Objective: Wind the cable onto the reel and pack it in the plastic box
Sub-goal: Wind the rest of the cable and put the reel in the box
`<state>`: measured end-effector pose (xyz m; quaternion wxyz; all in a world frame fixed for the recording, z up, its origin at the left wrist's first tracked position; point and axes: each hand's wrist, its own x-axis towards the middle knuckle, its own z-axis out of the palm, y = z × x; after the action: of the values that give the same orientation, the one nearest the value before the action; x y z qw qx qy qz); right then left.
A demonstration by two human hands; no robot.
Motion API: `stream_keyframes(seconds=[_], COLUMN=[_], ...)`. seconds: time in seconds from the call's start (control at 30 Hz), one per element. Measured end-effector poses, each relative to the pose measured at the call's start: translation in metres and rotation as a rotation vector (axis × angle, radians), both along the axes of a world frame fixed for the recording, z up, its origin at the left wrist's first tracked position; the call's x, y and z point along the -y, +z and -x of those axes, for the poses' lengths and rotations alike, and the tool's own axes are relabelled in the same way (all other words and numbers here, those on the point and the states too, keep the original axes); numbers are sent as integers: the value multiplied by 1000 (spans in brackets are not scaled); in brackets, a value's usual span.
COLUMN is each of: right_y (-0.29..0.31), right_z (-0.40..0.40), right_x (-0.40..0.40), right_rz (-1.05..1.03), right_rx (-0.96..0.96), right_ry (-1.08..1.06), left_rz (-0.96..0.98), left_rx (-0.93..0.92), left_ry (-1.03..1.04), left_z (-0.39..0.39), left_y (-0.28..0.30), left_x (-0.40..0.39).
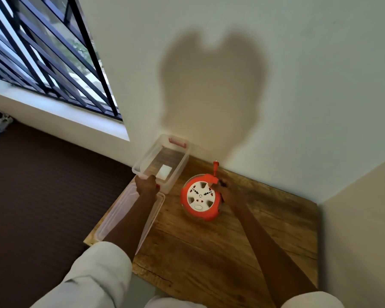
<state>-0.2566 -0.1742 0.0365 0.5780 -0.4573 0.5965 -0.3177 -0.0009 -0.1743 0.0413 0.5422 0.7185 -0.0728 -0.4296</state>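
Wooden counter (220, 241) fills the corner I'm working in, with cream walls along its far and right edges and a barred window (42, 52) up at 10 o'clock. Its left edge drops off to dark brown flooring. I see bare wood toward 6 o'clock. The clear plastic box (142, 162) stands open at 11 o'clock by the far wall, a white item on its floor; its lid (111, 221) lies along the counter's left edge. My left hand (145, 184) has its fingers closed on the box's near rim. The orange reel (200, 197) with its white socket face sits at centre, plug (215, 167) sticking up at 12. My right hand (228, 192) grips the reel's right side, fingers curled round it.
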Motion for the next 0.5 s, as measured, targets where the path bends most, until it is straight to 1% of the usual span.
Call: stream_keyframes(seconds=[0.1,0.2,0.3,0.4,0.5], right_y=[4,12,24,36,44], right_z=[16,29,38,48,62], right_x=[0,2,5,4,-3], right_rz=[61,109,176,248,328], right_rx=[28,114,212,270,264], right_ry=[-13,-61,-126,-194,-235], left_rz=[24,39,19,57,99], left_rx=[-42,-85,22,-2,32], left_ry=[-12,-64,-214,-306,-435], left_z=[6,18,33,46,62], left_y=[-1,0,-2,-5,-6], left_x=[-2,-7,-14,-20,-25])
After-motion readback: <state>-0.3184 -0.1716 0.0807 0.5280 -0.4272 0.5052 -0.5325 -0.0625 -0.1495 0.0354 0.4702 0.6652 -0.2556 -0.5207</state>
